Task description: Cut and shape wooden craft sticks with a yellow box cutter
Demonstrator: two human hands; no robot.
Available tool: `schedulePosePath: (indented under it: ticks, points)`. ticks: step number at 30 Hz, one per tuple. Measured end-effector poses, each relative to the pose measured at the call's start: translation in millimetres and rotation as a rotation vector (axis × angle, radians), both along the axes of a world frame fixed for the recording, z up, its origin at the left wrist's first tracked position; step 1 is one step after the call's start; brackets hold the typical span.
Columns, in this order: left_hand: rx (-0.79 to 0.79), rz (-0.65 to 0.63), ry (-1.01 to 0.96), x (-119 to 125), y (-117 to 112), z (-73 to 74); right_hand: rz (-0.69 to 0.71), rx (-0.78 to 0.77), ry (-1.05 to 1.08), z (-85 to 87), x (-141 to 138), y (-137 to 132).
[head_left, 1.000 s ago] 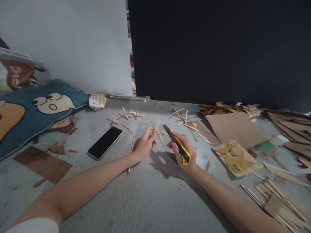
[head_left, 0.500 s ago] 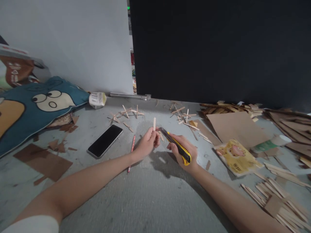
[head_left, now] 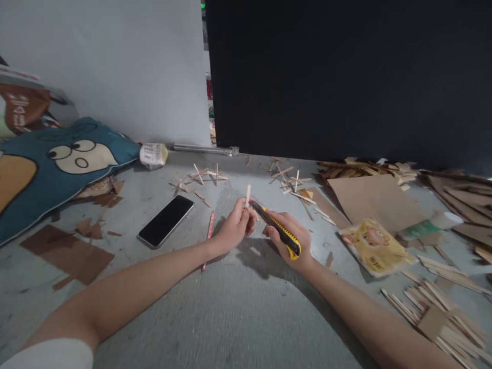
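Observation:
My left hand (head_left: 235, 225) is closed on a short wooden craft stick (head_left: 248, 193), whose pale upper end stands up above the fingers. In my right hand (head_left: 294, 238) is a yellow and black utility knife (head_left: 282, 233), gripped along its body. The knife's tip points up and left and reaches the stick just above my left fingers; whether the blade touches the wood I cannot tell. Beside my left wrist a red patterned pencil (head_left: 209, 228) lies on the grey table (head_left: 215, 318).
A phone (head_left: 166, 221) and a blue cartoon cushion (head_left: 73, 159) are at left. Stick pieces (head_left: 200, 175) lie behind my hands. On the right are cardboard (head_left: 369, 197), a yellow packet (head_left: 374, 246), a glue bottle (head_left: 430, 225) and several craft sticks (head_left: 442, 307). A black panel (head_left: 346, 77) stands behind.
The stick in my left hand has tilted slightly to the right. The knife tip has come a little closer to it, moving slightly left.

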State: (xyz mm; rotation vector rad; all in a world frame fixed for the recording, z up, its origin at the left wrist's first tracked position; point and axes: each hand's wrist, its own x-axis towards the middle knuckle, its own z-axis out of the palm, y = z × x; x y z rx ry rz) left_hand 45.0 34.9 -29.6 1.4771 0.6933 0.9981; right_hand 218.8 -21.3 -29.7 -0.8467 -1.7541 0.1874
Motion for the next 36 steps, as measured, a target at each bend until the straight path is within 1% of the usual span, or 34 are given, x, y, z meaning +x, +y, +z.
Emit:
schedulePosePath:
  ticks: [5, 11, 16, 20, 24, 28, 33, 36]
  points:
    - [0.019, -0.001, 0.02, -1, 0, -0.6, 0.002, -0.007, -0.009, 2.4, 0, 0]
    - [0.049, 0.019, 0.071, -1, 0, -3.1, 0.006, -0.056, 0.0, 3.1, 1, -1]
    - [0.082, 0.022, 0.101, -1, -1, -2.2, -0.001, -0.078, 0.025, -1.0, 1, -1]
    - [0.152, 0.027, 0.178, -3, -1, 0.0, 0.01, -0.102, 0.084, -6.3, 1, 0]
    - [0.197, 0.045, 0.24, -4, -1, 0.8, 0.004, -0.085, 0.109, -9.9, 0, 1]
    - [0.197, 0.047, 0.272, -5, -1, 0.0, -0.009, -0.1, 0.125, -10.6, -2, 0]
    - [0.21, 0.054, 0.333, -6, 0, -2.9, -0.059, -0.135, 0.141, -10.2, -9, -5]
    - [0.186, 0.047, 0.344, -6, 2, -4.8, -0.078, -0.155, 0.145, -9.2, -12, -7]
